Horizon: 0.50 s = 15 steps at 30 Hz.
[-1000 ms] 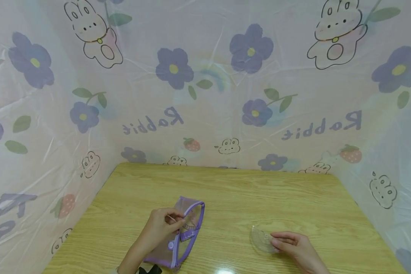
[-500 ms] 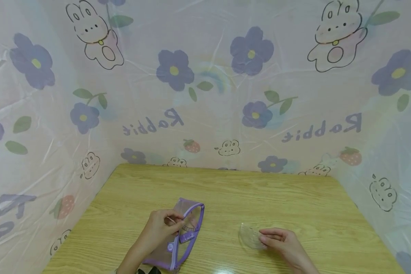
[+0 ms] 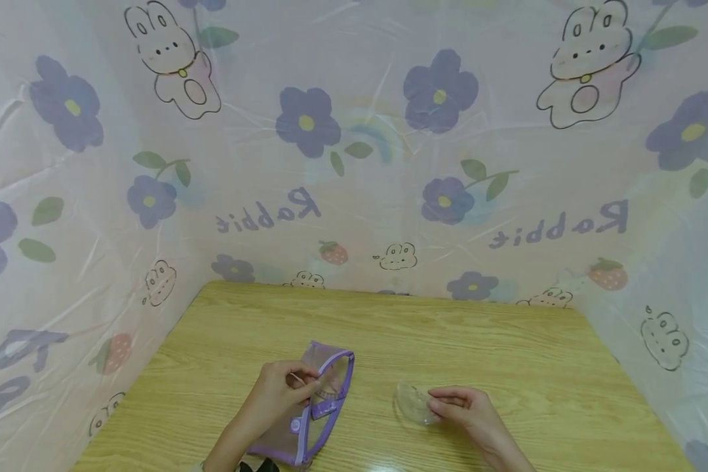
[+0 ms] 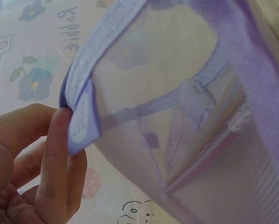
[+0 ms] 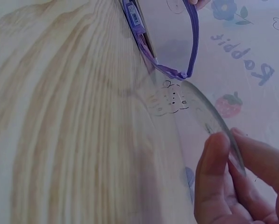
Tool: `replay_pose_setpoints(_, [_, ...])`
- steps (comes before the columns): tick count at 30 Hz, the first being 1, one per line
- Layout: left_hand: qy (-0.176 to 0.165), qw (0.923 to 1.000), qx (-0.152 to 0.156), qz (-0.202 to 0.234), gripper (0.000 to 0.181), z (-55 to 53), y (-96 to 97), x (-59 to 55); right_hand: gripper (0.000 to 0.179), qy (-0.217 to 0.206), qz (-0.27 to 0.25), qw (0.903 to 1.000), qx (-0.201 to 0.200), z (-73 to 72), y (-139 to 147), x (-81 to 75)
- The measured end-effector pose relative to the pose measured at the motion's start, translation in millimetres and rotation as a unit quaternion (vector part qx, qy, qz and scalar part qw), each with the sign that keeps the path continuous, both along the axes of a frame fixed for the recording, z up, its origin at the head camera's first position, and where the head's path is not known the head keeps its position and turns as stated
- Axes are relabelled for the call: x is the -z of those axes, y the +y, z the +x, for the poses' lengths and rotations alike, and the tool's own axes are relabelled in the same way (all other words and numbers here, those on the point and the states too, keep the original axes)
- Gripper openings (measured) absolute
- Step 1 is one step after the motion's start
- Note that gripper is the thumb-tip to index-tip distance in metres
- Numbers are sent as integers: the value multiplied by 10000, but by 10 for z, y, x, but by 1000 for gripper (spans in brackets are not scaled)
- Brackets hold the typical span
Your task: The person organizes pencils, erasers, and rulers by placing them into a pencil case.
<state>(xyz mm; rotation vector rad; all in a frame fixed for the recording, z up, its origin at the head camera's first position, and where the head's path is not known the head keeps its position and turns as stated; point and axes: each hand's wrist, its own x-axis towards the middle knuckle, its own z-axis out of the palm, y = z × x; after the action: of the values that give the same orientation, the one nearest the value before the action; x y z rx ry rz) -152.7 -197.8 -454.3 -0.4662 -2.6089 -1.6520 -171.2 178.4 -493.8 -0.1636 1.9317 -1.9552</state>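
In the head view a see-through pencil pouch (image 3: 278, 434) with purple trim lies left of centre on the table, its zipper mouth gaping. My left hand (image 3: 280, 392) pinches the zipper edge; the left wrist view shows thumb and finger at the purple zipper band (image 4: 85, 58) by a small tab. Inside are a purple labelled item (image 3: 324, 410) and some slim things seen through the mesh. My right hand (image 3: 471, 416) pinches a clear, half-round plastic protractor (image 3: 412, 404) by one edge, to the right of the pouch. In the right wrist view its curved rim (image 5: 209, 105) points toward the pouch mouth.
The wood-grain table (image 3: 507, 347) spreads around both hands. A pale cloth (image 3: 366, 177) printed with rabbits and flowers hangs behind and along both sides. Something black (image 3: 259, 465) shows at the bottom edge near the left wrist.
My right hand has moved left with the protractor, closer to the pouch. The left hand keeps its pinch on the zipper edge, and the pouch stays in place.
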Motion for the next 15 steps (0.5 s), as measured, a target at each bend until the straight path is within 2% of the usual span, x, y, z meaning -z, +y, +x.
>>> replay_pose_setpoints(15, [31,10000,-1,-32,14,-9,13,-15,37,295,-500,9980,-232,-70,-122,-25])
